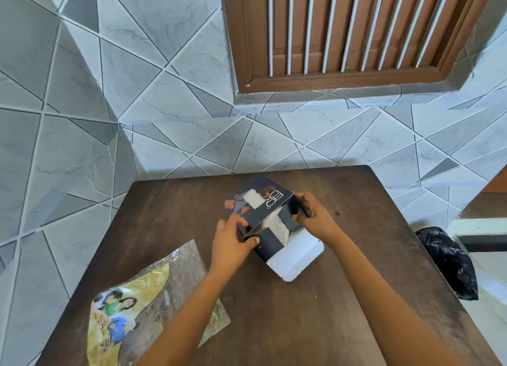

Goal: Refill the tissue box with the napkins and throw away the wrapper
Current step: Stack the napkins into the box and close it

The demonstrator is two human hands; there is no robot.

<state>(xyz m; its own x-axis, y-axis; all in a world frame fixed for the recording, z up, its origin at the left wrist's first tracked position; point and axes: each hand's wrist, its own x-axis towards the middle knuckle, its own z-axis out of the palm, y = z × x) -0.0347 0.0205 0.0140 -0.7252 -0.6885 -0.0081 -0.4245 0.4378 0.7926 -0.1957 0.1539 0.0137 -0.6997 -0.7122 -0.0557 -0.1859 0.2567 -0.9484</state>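
Observation:
A dark tissue box with orange and grey triangles lies on the brown table, its near end open with a white flap folded out toward me. White napkins show inside the open end and through the top slot. My left hand pinches the left dark end flap. My right hand grips the right side flap of the box. The empty plastic wrapper, yellow with printed people, lies flat on the table at the near left.
A black plastic bag sits on the floor to the right of the table. Grey tiled walls stand behind and to the left. A brown barred window is above the table's far edge.

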